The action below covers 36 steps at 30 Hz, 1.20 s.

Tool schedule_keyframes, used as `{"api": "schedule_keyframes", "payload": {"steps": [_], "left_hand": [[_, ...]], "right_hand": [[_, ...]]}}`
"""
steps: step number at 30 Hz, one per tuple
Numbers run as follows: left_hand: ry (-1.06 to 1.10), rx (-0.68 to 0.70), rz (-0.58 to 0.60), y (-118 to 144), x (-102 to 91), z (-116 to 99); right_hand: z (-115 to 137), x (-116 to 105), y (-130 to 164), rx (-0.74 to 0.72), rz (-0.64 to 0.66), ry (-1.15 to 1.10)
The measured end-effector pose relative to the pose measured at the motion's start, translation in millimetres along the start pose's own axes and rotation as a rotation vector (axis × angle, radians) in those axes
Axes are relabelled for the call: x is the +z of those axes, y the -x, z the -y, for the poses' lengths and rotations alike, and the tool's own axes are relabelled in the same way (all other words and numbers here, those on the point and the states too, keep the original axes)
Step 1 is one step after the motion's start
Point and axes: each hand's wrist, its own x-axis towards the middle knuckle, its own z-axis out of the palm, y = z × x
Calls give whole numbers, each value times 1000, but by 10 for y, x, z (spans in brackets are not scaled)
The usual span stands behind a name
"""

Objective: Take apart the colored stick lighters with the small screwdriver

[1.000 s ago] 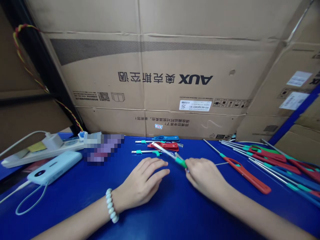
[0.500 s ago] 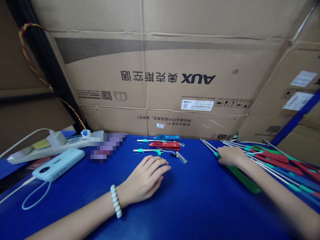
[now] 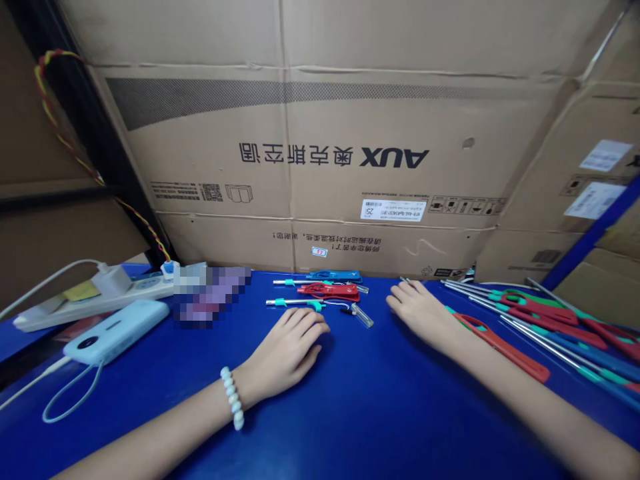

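Note:
My left hand [image 3: 293,350], wearing a pale beaded bracelet on the wrist, lies on the blue table with loosely bent fingers and nothing in it. Just beyond its fingertips is a metal rod with teal clips [image 3: 295,303], with a white string and a clear tube [image 3: 363,315] nearby. Behind that lie a red-handled piece [image 3: 333,291] and a blue-handled one [image 3: 333,275]. My right hand [image 3: 417,310] is palm down with its fingers closed over a metal rod [image 3: 407,281], whose tip peeks out; the rest is hidden. Beside my right forearm is a red flat handle [image 3: 520,353].
Several more rods with red and blue handles [image 3: 555,327] are heaped at the right. On the left are a light-blue power bank [image 3: 117,333] with cables and a white power strip [image 3: 150,288]. A large cardboard box [image 3: 320,107] stands along the back.
My right hand has moved left from the heap, and the red handle beside the forearm has come into view where a green one showed. My left hand has shifted slightly left.

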Motion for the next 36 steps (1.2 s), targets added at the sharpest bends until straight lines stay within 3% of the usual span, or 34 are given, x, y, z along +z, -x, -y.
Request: {"api": "schedule_keyframes", "payload": {"steps": [4, 7, 11, 16, 20, 24, 36], "left_hand": [[-83, -163, 8, 8, 60, 111], [-135, -241, -21, 29, 109, 261], [-146, -285, -17, 45, 135, 431], [-125, -255, -16, -9, 125, 454], [-90, -193, 11, -160, 111, 458], [-82, -225, 18, -353, 154, 555], [-36, -259, 14, -553, 348, 746]], "right_hand": [[100, 94, -25, -219, -201, 63], [76, 165, -22, -257, -213, 38], [26, 184, -9, -256, -173, -52], [60, 142, -4, -229, -136, -153], [189, 178, -29, -127, -267, -336], [303, 240, -89, -95, -357, -518], [369, 253, -292, -114, -253, -651]]}}
